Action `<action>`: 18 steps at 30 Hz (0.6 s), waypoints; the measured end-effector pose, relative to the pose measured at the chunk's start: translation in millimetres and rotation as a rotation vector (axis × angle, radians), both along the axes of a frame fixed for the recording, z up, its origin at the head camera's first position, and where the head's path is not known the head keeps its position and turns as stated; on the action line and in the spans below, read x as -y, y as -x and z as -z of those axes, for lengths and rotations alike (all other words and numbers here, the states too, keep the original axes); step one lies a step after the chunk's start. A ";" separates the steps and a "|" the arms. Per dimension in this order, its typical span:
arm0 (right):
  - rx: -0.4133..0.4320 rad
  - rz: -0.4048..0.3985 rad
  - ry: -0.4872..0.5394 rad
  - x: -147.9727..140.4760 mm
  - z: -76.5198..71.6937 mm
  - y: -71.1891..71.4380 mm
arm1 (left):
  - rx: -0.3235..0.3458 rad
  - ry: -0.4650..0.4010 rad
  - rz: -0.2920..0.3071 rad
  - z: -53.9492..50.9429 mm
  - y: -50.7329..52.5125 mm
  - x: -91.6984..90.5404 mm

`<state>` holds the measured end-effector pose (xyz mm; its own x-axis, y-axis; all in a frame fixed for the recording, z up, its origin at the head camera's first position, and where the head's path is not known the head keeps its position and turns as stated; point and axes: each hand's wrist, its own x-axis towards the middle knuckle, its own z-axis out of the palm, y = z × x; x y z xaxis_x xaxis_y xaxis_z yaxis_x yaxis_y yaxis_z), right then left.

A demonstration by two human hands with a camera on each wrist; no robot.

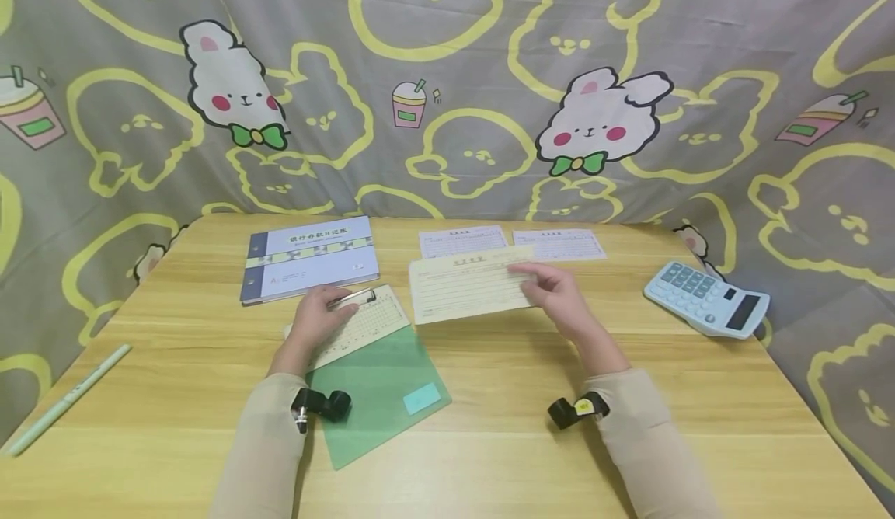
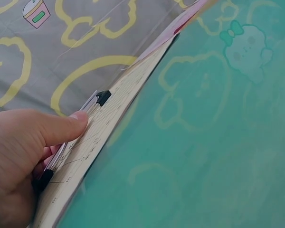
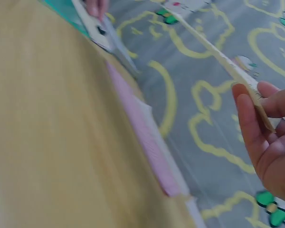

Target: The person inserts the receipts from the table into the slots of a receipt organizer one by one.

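My left hand (image 1: 320,317) grips the metal clip (image 2: 97,102) at the top of a green translucent clip folder (image 1: 377,391). The thumb lies over the clip, and the other fingers are partly hidden behind it. Under the clip is a cream printed form (image 1: 374,321) with a ruled grid; the folder's green part bears a light blue label (image 1: 422,399). In my right hand (image 1: 559,297), a cream ruled form (image 1: 468,286) is pinched between thumb and fingers. It is held above the table, and the right wrist view shows it edge-on.
Behind the folder lies a blue account book (image 1: 311,259). Two pale printed slips, a left one (image 1: 461,238) and a right one (image 1: 559,244), lie at the table's back edge. A light blue calculator (image 1: 706,300) rests at right, a pale green pen (image 1: 70,400) at left. A patterned curtain (image 1: 461,60) encloses the table.
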<state>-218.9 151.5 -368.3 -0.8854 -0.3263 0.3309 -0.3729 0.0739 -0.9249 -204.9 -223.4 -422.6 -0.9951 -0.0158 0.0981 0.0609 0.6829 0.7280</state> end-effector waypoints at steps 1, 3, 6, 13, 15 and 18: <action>0.002 -0.009 -0.010 6.1 2.0 1.2 | 0.025 -0.012 -0.005 -0.4 0.4 0.4; 0.015 -0.027 -0.041 17.6 5.9 2.4 | 0.049 -0.023 -0.005 -2.5 0.9 1.2; 0.045 -0.054 -0.077 34.5 7.4 0.0 | 0.082 -0.047 -0.002 -4.2 3.6 3.4; 0.126 -0.095 -0.127 70.3 4.8 -11.7 | 0.119 -0.004 0.034 -9.8 7.1 6.2; 0.156 -0.102 -0.142 78.5 5.8 -13.3 | 0.125 0.006 0.036 -10.9 7.6 6.1; 0.170 -0.107 -0.163 89.2 8.5 -13.5 | 0.137 0.006 0.035 -12.2 7.8 5.5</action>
<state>-205.4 62.4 -376.8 -0.8815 -0.4578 0.1157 -0.2267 0.1953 -0.9542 -212.7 -228.9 -410.5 -0.9991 0.0188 -0.0390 -0.0154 0.6867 0.7267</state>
